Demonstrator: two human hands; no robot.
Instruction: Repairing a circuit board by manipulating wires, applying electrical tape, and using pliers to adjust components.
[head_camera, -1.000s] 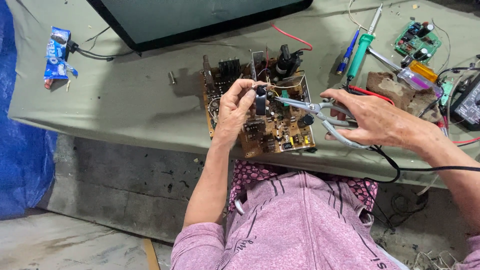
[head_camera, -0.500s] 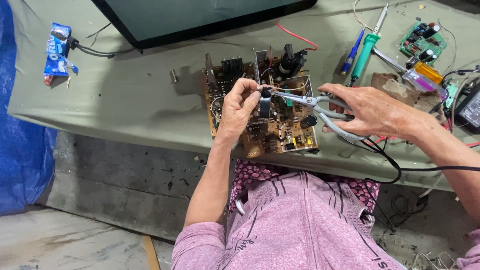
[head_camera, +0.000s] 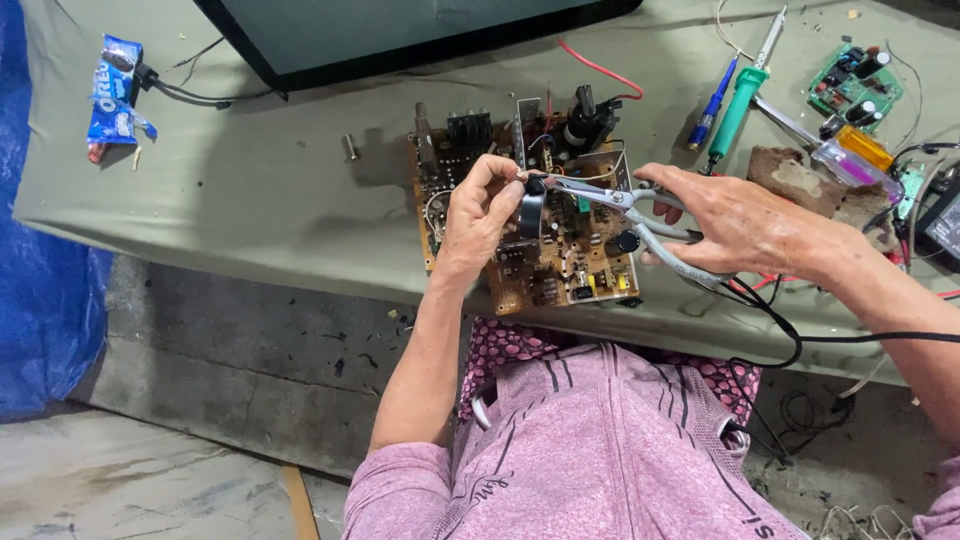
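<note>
A brown circuit board (head_camera: 560, 265) crowded with components lies on the green-covered table (head_camera: 250, 200). My left hand (head_camera: 478, 215) pinches a small black part (head_camera: 530, 205) over the board's middle. My right hand (head_camera: 745, 225) grips the handles of metal scissors (head_camera: 610, 200), whose blades point left and meet the black part at my left fingertips.
Blue and green screwdrivers (head_camera: 735, 100) lie at the back right, beside a small green circuit board (head_camera: 850, 85) and a brown block (head_camera: 800, 180). A dark screen (head_camera: 400, 30) sits at the table's rear. A blue snack wrapper (head_camera: 110, 95) lies far left. Black cables (head_camera: 780, 330) trail under my right wrist.
Both hands stay together over the board. The scissor tips have shifted slightly toward my left fingertips; the view drifted a little.
</note>
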